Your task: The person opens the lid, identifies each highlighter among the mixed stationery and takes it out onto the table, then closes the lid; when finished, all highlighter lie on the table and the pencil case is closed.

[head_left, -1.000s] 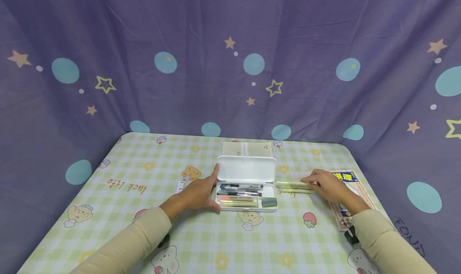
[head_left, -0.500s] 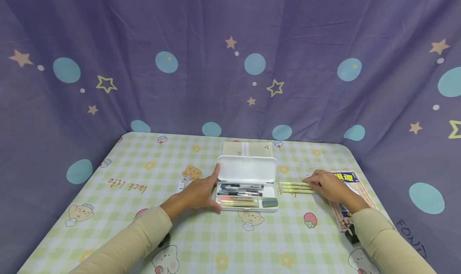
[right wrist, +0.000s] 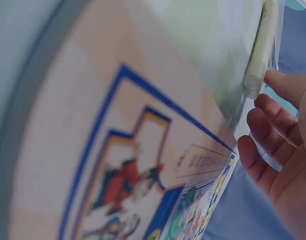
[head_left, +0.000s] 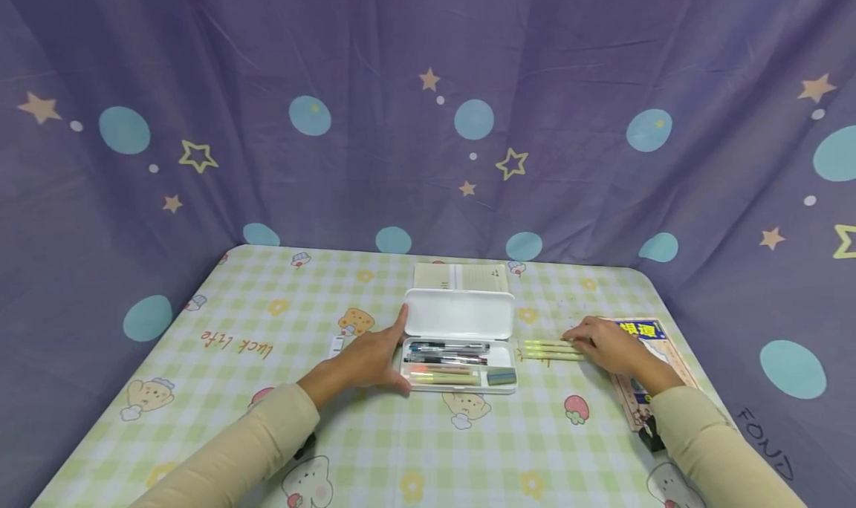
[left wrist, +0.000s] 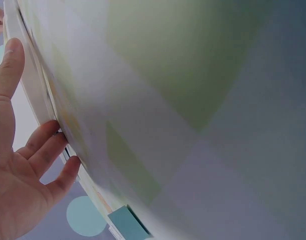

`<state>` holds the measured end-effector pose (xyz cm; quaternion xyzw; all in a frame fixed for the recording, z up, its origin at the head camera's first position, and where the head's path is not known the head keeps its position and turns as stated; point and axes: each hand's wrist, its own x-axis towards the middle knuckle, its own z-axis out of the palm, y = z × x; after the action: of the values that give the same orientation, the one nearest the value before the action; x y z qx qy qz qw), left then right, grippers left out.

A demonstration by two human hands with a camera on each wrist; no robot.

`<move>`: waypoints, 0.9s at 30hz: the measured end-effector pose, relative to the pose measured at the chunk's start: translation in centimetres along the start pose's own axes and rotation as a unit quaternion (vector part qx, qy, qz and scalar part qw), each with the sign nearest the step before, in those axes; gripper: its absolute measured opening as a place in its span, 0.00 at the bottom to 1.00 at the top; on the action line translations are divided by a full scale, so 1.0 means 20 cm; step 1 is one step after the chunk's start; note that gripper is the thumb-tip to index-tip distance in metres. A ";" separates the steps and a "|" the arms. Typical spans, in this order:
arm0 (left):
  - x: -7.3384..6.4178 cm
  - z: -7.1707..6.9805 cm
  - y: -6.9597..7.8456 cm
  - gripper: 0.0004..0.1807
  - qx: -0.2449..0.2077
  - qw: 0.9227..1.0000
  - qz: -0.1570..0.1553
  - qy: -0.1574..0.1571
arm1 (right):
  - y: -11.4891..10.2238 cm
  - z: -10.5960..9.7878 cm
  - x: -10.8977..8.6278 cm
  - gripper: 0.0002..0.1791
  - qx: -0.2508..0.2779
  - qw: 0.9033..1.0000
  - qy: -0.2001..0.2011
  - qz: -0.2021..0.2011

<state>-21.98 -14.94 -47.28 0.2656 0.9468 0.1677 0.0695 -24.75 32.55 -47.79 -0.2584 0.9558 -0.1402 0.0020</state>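
Note:
An open white pencil case stands mid-table with its lid raised. Dark pens fill its back compartment; pale sticks and a grey-blue block, perhaps an eraser, lie in the front one. My left hand rests against the case's left end, thumb and fingers spread; in the left wrist view its fingertips touch the edge. To the right of the case, my right hand pinches the right ends of several pale yellow pens in a row. One yellow pen shows close up in the right wrist view.
Beneath the right forearm lies a colourful booklet. A cream notebook is behind the case lid. A small white item lies left of the case. A purple curtain hangs behind the checkered tablecloth.
The yellow pens have shifted slightly right, away from the case, and lie more evenly in their row. My right hand has moved marginally with them; my left hand stays at the case.

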 end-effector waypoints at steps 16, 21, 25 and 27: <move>0.00 0.00 -0.01 0.84 -0.003 1.000 -0.004 -0.003 | -0.12 -0.01 0.06 0.11 0.004 0.999 0.018 -0.032; 0.00 0.00 -0.01 0.85 -0.001 1.000 -0.001 -0.001 | -0.18 0.01 0.09 0.10 0.001 0.996 0.040 -0.073; 0.00 0.00 -0.01 0.84 -0.003 1.000 0.003 0.000 | -0.22 0.02 0.10 0.10 0.010 0.995 0.041 -0.087; 0.00 0.00 -0.01 0.84 -0.004 1.000 0.003 -0.001 | -0.24 0.03 0.11 0.10 0.021 0.995 0.034 -0.089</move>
<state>-22.04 -15.02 -47.38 0.2681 0.9453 0.1715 0.0715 -24.26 27.37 -46.99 -0.3377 0.9254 -0.1682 -0.0376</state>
